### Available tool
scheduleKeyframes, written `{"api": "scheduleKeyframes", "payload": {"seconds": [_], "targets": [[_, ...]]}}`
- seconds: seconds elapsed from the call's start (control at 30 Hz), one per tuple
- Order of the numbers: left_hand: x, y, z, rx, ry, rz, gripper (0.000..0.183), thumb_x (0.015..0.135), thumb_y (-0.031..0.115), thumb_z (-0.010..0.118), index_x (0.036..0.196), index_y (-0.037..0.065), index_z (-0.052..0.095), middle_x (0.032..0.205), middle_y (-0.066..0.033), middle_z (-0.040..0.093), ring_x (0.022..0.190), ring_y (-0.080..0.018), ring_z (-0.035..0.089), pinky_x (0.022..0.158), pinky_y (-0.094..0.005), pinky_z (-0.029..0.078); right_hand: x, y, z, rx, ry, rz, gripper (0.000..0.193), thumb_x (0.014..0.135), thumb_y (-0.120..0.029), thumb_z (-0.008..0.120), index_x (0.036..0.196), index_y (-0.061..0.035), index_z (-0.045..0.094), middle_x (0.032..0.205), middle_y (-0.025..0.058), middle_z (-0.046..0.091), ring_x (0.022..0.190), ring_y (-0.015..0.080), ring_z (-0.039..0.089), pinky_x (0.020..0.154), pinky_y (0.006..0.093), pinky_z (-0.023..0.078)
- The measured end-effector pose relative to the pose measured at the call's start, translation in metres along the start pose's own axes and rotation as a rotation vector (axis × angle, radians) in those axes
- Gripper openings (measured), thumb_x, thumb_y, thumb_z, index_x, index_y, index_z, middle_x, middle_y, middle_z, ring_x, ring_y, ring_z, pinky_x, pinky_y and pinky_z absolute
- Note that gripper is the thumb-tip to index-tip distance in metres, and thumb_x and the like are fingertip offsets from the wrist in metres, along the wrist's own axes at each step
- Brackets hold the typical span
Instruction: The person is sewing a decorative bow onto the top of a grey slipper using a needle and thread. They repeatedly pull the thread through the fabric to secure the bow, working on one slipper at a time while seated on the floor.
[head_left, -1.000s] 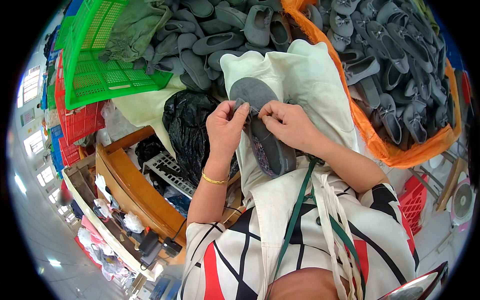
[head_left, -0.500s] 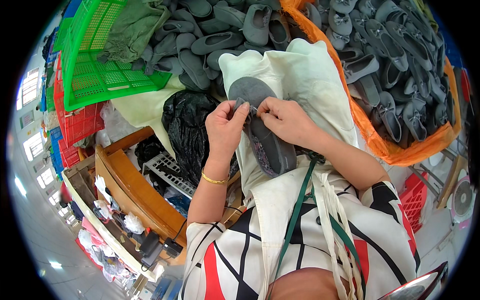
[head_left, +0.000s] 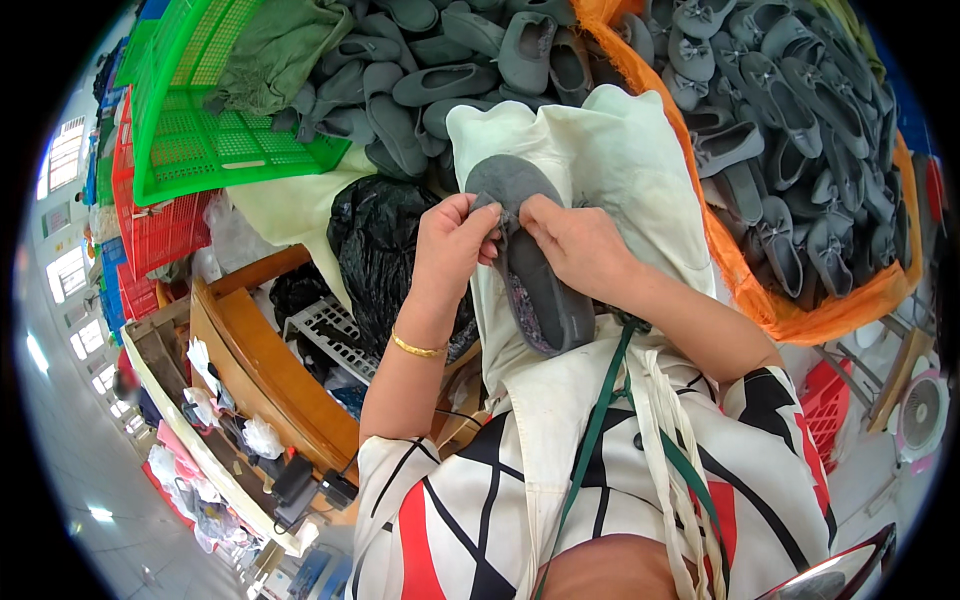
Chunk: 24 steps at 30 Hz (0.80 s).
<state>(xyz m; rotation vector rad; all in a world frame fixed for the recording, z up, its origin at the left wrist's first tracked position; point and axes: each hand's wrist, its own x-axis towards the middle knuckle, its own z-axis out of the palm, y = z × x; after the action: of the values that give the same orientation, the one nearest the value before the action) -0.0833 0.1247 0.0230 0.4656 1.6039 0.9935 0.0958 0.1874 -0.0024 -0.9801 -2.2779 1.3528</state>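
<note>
A grey fabric slip-on shoe (head_left: 549, 300) with a patterned lining lies on the pale cloth (head_left: 620, 140) over my lap, its rounded toe pointing away from me. My left hand (head_left: 450, 240) is closed at the left of the shoe's upper, thumb and forefinger pinching a bit of grey fabric there. From the right, my right hand (head_left: 583, 243) meets it, its fingers pinched together against the shoe by the front of the opening. Whatever sits between the right fingertips is hidden.
Grey shoes (head_left: 445, 85) are heaped beyond my lap, beside a green plastic crate (head_left: 235, 150). An orange-edged sack (head_left: 745, 300) on the right holds many bow-trimmed grey shoes. Left are a black plastic bag (head_left: 375, 255) and an open wooden drawer (head_left: 270, 365). A fan (head_left: 920, 415) stands far right.
My left fingers have curled in further around the grey fabric. A thin glint seen earlier between my hands no longer shows. The shoe has stayed nearly in place; the view has shifted slightly.
</note>
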Motion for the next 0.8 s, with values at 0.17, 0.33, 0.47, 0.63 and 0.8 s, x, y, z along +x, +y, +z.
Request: {"api": "scheduleKeyframes", "payload": {"seconds": [0.17, 0.33, 0.47, 0.63, 0.8], "targets": [[0.000, 0.000, 0.001, -0.019, 0.003, 0.005, 0.014, 0.089, 0.018, 0.066, 0.084, 0.006, 0.065, 0.070, 0.0020, 0.060, 0.053, -0.0039, 0.051, 0.050, -0.0200, 0.043, 0.002, 0.008, 0.003, -0.077, 0.023, -0.087, 0.007, 0.094, -0.015, 0.053, 0.097, -0.0092, 0.054, 0.074, 0.0139, 0.065, 0.070, 0.0364, 0.065, 0.059, 0.0483, 0.049], [0.002, 0.000, 0.001, -0.008, -0.003, -0.014, 0.012, 0.090, 0.018, 0.066, 0.084, 0.008, 0.064, 0.070, 0.0033, 0.059, 0.053, -0.0037, 0.051, 0.050, -0.0186, 0.042, 0.004, 0.015, 0.002, -0.099, 0.047, -0.158, 0.006, 0.093, -0.015, 0.054, 0.096, -0.0093, 0.054, 0.074, 0.0130, 0.066, 0.070, 0.0352, 0.065, 0.058, 0.0467, 0.049], [0.002, 0.002, -0.001, -0.003, -0.033, -0.011, 0.011, 0.090, 0.018, 0.066, 0.084, 0.009, 0.064, 0.070, 0.0040, 0.059, 0.053, -0.0036, 0.051, 0.050, -0.0179, 0.042, 0.005, 0.013, -0.004, -0.092, 0.037, -0.167, 0.007, 0.093, -0.015, 0.054, 0.095, -0.0091, 0.055, 0.073, 0.0136, 0.065, 0.069, 0.0357, 0.065, 0.058, 0.0467, 0.049], [0.004, 0.004, -0.001, 0.005, -0.053, -0.019, 0.010, 0.090, 0.017, 0.065, 0.084, 0.009, 0.065, 0.070, 0.0043, 0.059, 0.054, -0.0037, 0.050, 0.051, -0.0178, 0.041, 0.008, 0.007, -0.011, -0.056, -0.010, -0.135, 0.008, 0.094, -0.017, 0.054, 0.095, -0.0083, 0.056, 0.071, 0.0159, 0.064, 0.068, 0.0382, 0.064, 0.059, 0.0485, 0.049], [0.002, 0.003, -0.001, -0.010, -0.051, -0.024, 0.010, 0.090, 0.017, 0.065, 0.085, 0.008, 0.065, 0.071, 0.0038, 0.059, 0.055, -0.0037, 0.051, 0.052, -0.0184, 0.042, 0.009, 0.004, -0.011, -0.035, -0.046, -0.070, 0.007, 0.095, -0.015, 0.055, 0.098, -0.0087, 0.056, 0.077, 0.0170, 0.065, 0.072, 0.0402, 0.064, 0.061, 0.0482, 0.050]]}}
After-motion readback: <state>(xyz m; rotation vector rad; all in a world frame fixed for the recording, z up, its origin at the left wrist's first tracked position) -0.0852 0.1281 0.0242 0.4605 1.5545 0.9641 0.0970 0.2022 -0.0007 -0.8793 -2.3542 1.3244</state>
